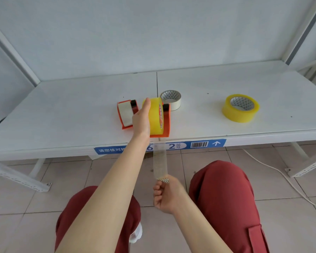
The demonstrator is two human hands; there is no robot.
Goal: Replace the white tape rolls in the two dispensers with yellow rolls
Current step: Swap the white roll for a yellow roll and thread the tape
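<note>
Right hand [167, 195] pinches tape strip [160, 161]; left hand [141, 118] steadies yellow roll [155, 117].

Storeroom or warehouse, white metal shelving [98, 99], barcoded blue shelf label [197, 144], tiled floor [26, 198]

Both dispensers [126, 123] [167, 123] are bright orange, one holding a white roll [125, 114], the other a yellow roll [154, 117]. The loose white roll [173, 104] and spare yellow roll [240, 109] have grey triangle-patterned cores. Shelf [80, 106] is white, label [199, 144] blue, trousers [224, 198] dark red.
</note>
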